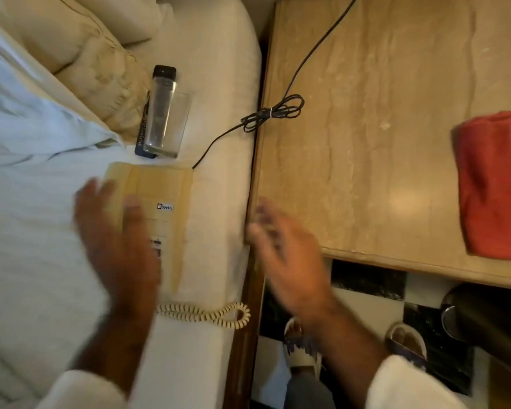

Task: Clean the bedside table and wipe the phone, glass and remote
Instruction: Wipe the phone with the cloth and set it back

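A beige phone (160, 199) lies on the white bed, its coiled cord (207, 315) trailing toward the mattress edge. Beyond it a clear glass (167, 125) lies on its side over a black remote (163, 73). My left hand (115, 237) hovers blurred over the phone's left half, fingers apart, holding nothing. My right hand (286, 252) is blurred too, open above the gap between the bed and the stone-topped bedside table (366, 143). A red cloth (493, 187) rests on the table's right side, away from both hands.
A thin black cable (273, 112), bundled in a loop, runs from the phone across the table's left edge and up to the far side. Pillows (80, 48) sit at the bed's head. Below the table are a checkered floor, my sandalled feet (301, 346) and a dark bin (484, 317).
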Motion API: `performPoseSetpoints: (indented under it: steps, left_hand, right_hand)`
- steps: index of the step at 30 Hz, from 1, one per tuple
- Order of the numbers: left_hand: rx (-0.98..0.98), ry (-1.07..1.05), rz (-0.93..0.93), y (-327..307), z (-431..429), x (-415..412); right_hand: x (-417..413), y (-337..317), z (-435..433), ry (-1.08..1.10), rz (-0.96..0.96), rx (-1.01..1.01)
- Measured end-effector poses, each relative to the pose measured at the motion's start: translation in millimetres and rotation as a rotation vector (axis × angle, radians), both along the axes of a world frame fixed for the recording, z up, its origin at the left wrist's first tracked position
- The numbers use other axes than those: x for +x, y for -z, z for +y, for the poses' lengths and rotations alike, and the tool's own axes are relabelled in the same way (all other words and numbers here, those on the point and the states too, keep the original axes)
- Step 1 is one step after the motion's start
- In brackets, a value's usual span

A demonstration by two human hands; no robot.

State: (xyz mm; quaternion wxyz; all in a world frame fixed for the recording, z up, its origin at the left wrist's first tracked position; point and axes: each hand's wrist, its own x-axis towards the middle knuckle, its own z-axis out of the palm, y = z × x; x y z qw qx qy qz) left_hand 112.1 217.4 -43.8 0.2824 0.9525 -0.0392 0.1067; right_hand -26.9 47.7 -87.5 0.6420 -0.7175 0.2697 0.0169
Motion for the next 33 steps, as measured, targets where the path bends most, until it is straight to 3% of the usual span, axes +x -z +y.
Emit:
performPoseSetpoints:
  steps: [3, 6, 12, 18, 21, 28, 33]
  left_hand:
    - [-0.083, -0.404, 0.232, 0, 60, 32]
    - [-0.205, -0.353, 0.501, 11, 83, 36]
    - [-0.220, -0.163, 0.542, -3, 66, 3]
    - [-0.127, 0.035, 0.490, -40, -9, -56]
    - [-0.199, 0.181, 0.499, -48, -76, -74]
    - [-0.389, 0.488, 0.644, -46, -221, -57]
    - [-0.389, 0.453, 0.627, -25, -272, -6]
  right_hand:
    - [38, -12, 60, -0.009, 0.048, 0.331]
    - [68, -17, 89, 0.029, 0.131, 0.576]
    - [76, -22, 95, 0.036, 0.190, 0.295]
    - [1, -44, 19, 0.304, 0.130, 0.507]
    - [-33, -63, -34, 0.473, 0.110, 0.467]
    - [-49, -93, -154, 0.806, -0.055, 0.117]
    - [-3, -77, -206, 0.723, -0.118, -0.017]
